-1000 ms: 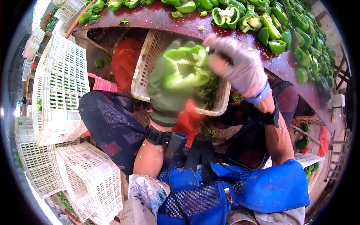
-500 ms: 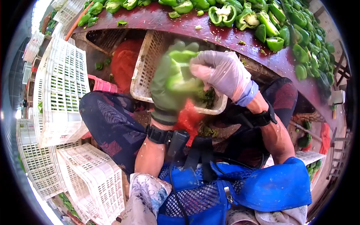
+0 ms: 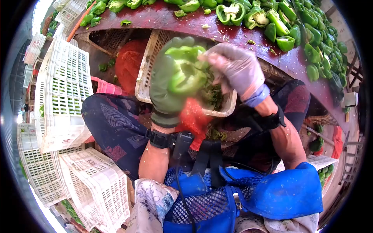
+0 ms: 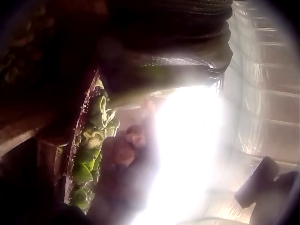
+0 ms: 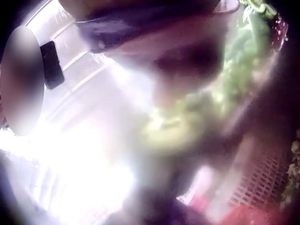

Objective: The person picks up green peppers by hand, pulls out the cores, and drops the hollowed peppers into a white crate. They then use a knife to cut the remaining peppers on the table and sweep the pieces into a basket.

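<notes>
In a dark green glove, the left hand [image 3: 165, 77] holds an opened green pepper [image 3: 188, 72] above a white basket [image 3: 144, 79], fingers curled behind it. The right hand [image 3: 237, 68], in a thin pale glove, is at the pepper's right edge with its fingers bent; what it pinches is blurred. The pepper [image 5: 171, 136] shows as a pale green blur below the right hand [image 5: 187, 70] in the right wrist view. Green scraps [image 3: 213, 95] lie in the basket. The left wrist view shows the dark glove [image 4: 187, 61] at the top.
A dark red table [image 3: 171, 19] holds cut peppers [image 3: 231, 15] and a large heap of peppers [image 3: 326, 58] at the right. White crates [image 3: 64, 85] stand at the left. Red netting [image 3: 130, 64] lies beside the basket, and red material [image 3: 193, 124] hangs below the left hand.
The right hand has moved left and down from its place near the table edge, then slightly up. The pepper has turned in the left hand, which has shifted a little to the left.
</notes>
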The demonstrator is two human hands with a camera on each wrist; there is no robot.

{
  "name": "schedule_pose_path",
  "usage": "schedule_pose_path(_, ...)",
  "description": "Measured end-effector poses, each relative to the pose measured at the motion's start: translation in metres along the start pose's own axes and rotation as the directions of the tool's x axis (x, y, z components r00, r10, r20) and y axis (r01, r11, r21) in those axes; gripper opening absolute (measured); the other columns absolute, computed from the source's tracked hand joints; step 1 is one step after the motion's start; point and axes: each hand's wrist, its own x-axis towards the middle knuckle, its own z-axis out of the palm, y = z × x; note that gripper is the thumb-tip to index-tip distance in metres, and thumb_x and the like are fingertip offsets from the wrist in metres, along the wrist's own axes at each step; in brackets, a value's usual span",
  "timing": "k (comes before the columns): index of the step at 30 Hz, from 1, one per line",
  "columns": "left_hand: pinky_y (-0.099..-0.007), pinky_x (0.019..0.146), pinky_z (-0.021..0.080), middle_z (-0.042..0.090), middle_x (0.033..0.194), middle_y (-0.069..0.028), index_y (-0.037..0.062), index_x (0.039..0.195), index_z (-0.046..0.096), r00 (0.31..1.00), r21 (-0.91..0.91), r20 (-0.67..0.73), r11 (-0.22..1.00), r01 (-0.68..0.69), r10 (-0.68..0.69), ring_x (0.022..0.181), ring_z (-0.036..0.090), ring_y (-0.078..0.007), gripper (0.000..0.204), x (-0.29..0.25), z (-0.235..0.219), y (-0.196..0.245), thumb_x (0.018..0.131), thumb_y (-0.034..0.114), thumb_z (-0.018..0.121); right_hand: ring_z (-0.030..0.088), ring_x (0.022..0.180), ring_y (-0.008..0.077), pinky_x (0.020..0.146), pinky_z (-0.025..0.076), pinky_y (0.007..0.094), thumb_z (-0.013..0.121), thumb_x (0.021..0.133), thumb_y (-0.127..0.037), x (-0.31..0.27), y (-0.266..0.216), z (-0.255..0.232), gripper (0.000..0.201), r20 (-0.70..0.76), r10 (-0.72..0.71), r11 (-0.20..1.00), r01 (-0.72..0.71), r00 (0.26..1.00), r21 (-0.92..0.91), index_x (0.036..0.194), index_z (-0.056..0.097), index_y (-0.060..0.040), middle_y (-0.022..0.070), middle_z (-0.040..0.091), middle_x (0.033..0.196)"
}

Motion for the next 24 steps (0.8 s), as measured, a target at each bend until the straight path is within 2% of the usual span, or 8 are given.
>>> schedule_pose_path(2, -0.0485, 0.109, 0.039, 0.051, 0.136, -0.0228, -0.0009, 0.136, 0.046, 1.000, -0.031, 0.013, 0.999, 0.008, -0.008, 0.125, 0.051, -0.0340, 0.051, 0.002, 0.000, 0.003, 0.098, 0.033, 0.050, 0.057, 0.048, 0.0036, 0.041, 0.047, 0.0186, 0.065, 0.093, -0.022, 0.003, -0.001, -0.005, 0.025, 0.092, -0.198, 0.961, 0.212, 0.976, -0.179, 0.114, 0.068, -0.0088, 0.0051, 0.072, 0.078)
schedule_pose_path(4, -0.0484, 0.108, 0.039, 0.051, 0.136, -0.0225, -0.0011, 0.136, 0.047, 0.996, -0.029, 0.092, 0.999, 0.016, -0.014, 0.125, 0.052, -0.0332, 0.051, 0.002, 0.001, 0.005, 0.098, 0.033, 0.051, 0.063, 0.050, 0.0153, 0.050, 0.053, 0.0301, 0.063, 0.091, -0.018, -0.008, -0.017, -0.003, 0.033, 0.336, 0.023, 0.902, 0.125, 0.941, -0.413, 0.123, 0.065, -0.0093, 0.0110, 0.068, 0.071)
schedule_pose_path(5, -0.0468, 0.108, 0.040, 0.052, 0.135, -0.0223, -0.0017, 0.135, 0.048, 0.992, 0.001, 0.125, 1.000, -0.015, 0.015, 0.124, 0.053, -0.0320, 0.051, 0.004, 0.000, 0.001, 0.098, 0.033, 0.051, 0.065, 0.054, 0.0273, 0.054, 0.053, 0.0375, 0.065, 0.087, -0.019, -0.007, 0.010, -0.001, 0.043, 0.410, -0.195, 0.769, 0.398, 0.891, -0.499, 0.130, 0.061, -0.0098, 0.0190, 0.066, 0.069)
schedule_pose_path(8, -0.0451, 0.107, 0.040, 0.054, 0.134, -0.0225, -0.0022, 0.134, 0.048, 0.980, 0.420, 0.166, 0.907, 0.032, -0.112, 0.123, 0.054, -0.0315, 0.050, 0.000, 0.003, 0.010, 0.097, 0.032, 0.052, 0.065, 0.064, 0.0391, 0.056, 0.051, 0.0442, 0.068, 0.083, -0.021, -0.010, 0.027, 0.006, 0.033, 0.448, -0.227, 0.743, 0.451, 0.865, -0.494, 0.112, 0.065, -0.0050, 0.0236, 0.062, 0.068)
schedule_pose_path(16, -0.0491, 0.109, 0.038, 0.052, 0.134, -0.0261, -0.0037, 0.133, 0.049, 0.989, -0.311, -0.009, 0.940, 0.139, -0.150, 0.124, 0.053, -0.0358, 0.049, -0.003, 0.002, 0.000, 0.100, 0.032, 0.047, 0.064, 0.059, 0.0275, 0.055, 0.052, 0.0367, 0.066, 0.087, -0.016, -0.017, 0.020, 0.012, 0.015, 0.300, -0.342, 0.801, 0.443, 0.891, -0.404, 0.099, 0.065, -0.0069, 0.0128, 0.064, 0.068)
schedule_pose_path(18, -0.0496, 0.109, 0.039, 0.053, 0.134, -0.0260, -0.0036, 0.133, 0.049, 0.987, -0.272, -0.079, 0.955, 0.114, -0.140, 0.125, 0.052, -0.0361, 0.049, -0.002, 0.004, -0.001, 0.099, 0.031, 0.048, 0.064, 0.055, 0.0083, 0.052, 0.053, 0.0241, 0.067, 0.091, -0.017, -0.016, 0.020, 0.007, 0.019, 0.225, -0.376, 0.784, 0.438, 0.899, -0.439, 0.109, 0.067, -0.0092, 0.0033, 0.067, 0.070)
schedule_pose_path(20, -0.0498, 0.109, 0.039, 0.053, 0.133, -0.0258, -0.0036, 0.133, 0.049, 0.985, -0.278, -0.111, 0.956, 0.099, -0.134, 0.124, 0.052, -0.0359, 0.048, -0.003, 0.004, -0.001, 0.099, 0.031, 0.048, 0.064, 0.057, 0.0057, 0.049, 0.052, 0.0191, 0.065, 0.095, -0.023, -0.013, 0.007, 0.000, 0.022, 0.074, -0.034, 0.986, 0.045, 0.997, -0.158, 0.109, 0.067, -0.0061, 0.0020, 0.069, 0.072)
schedule_pose_path(24, -0.0443, 0.106, 0.043, 0.059, 0.127, -0.0195, -0.0030, 0.130, 0.052, 0.991, -0.040, -0.126, 0.999, 0.028, -0.033, 0.119, 0.056, -0.0296, 0.043, -0.004, 0.004, 0.003, 0.098, 0.026, 0.051, 0.067, 0.063, 0.0115, 0.054, 0.055, 0.0269, 0.069, 0.089, -0.017, 0.006, 0.008, -0.009, 0.030, 0.048, -0.335, 0.863, 0.327, 0.941, -0.384, 0.117, 0.065, -0.0063, 0.0048, 0.071, 0.078)
